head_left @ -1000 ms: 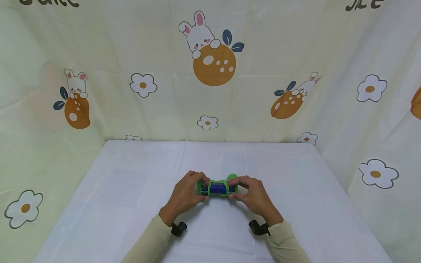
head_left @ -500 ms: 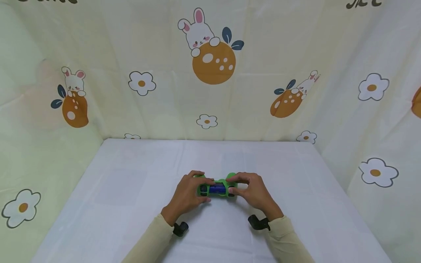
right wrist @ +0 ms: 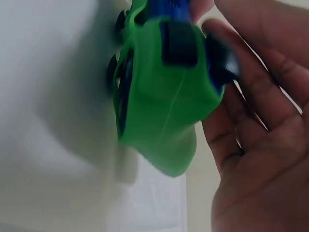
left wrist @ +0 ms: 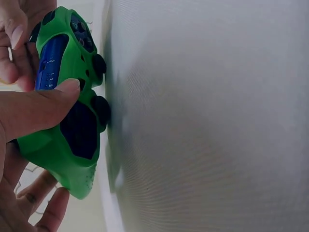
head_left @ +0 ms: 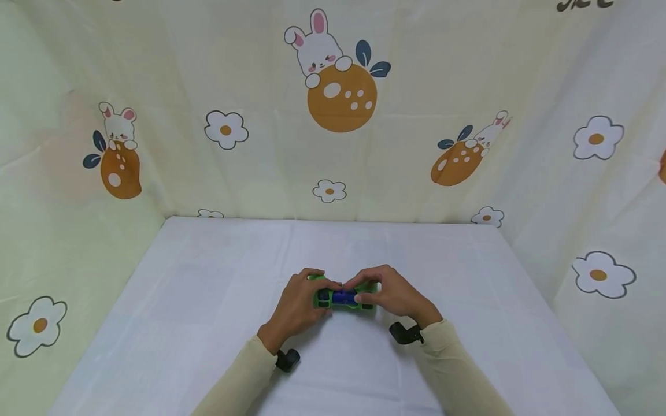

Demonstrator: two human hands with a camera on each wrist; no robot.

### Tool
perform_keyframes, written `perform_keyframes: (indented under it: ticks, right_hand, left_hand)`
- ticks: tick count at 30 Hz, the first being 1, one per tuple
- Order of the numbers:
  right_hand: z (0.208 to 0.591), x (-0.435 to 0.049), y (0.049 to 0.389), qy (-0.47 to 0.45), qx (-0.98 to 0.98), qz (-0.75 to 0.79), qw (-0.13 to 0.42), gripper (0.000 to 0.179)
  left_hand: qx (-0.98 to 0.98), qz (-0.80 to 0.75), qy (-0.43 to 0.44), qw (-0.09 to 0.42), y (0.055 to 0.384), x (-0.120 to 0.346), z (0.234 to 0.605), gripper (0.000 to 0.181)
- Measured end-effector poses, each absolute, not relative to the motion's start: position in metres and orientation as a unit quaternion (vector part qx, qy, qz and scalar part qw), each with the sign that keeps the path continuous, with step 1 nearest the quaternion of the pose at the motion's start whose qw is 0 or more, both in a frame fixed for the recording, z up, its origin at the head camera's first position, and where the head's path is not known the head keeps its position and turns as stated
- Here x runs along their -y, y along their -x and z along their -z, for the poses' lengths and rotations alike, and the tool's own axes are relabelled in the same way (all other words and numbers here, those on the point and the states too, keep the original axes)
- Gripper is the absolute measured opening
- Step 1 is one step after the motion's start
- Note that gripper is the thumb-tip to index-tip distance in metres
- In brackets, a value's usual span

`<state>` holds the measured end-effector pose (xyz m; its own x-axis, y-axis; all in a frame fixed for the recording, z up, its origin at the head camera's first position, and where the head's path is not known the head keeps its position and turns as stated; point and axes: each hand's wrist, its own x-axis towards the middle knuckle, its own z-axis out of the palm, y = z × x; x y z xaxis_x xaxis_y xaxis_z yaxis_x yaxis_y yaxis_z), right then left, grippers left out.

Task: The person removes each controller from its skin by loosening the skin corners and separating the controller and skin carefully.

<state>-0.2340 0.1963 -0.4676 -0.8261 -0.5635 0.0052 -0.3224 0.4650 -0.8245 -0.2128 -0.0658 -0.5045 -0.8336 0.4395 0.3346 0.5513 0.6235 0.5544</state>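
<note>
On white table [head_left: 343, 254], my left hand [head_left: 298, 303] grasping green controller [left wrist: 70, 63], blue strip [left wrist: 52, 65] reading "1 2 3", right hand [head_left: 398, 293] at right, can't tell if grasping.

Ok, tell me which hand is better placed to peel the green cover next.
Probably the right hand: it is at the exposed blue middle of the game controller, by the edge of the green cover, while the left hand holds the left end.
</note>
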Motion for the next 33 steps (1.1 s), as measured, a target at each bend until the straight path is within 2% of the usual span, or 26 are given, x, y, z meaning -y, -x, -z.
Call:
perform_keyframes:
  ticks: [7, 15, 28, 33]
  right_hand:
    - [0.471, -0.2, 0.244, 0.274, -0.838, 0.437, 0.179, 0.029]
    - [0.469, -0.203, 0.25, 0.291, -0.839, 0.421, 0.184, 0.034]
    - [0.466, -0.202, 0.26, 0.3, -0.858, 0.381, 0.168, 0.027]
    - [0.462, -0.202, 0.264, 0.317, -0.854, 0.366, 0.189, 0.03]
  left_hand:
    - [0.894, 0.345, 0.275, 0.076, 0.214, 0.068, 0.503, 0.052]
    - [0.894, 0.349, 0.276, 0.051, 0.217, 0.07, 0.503, 0.051]
    - [0.887, 0.375, 0.268, 0.017, 0.222, 0.075, 0.504, 0.049]
    - [0.889, 0.373, 0.266, 0.006, 0.222, 0.074, 0.502, 0.048]
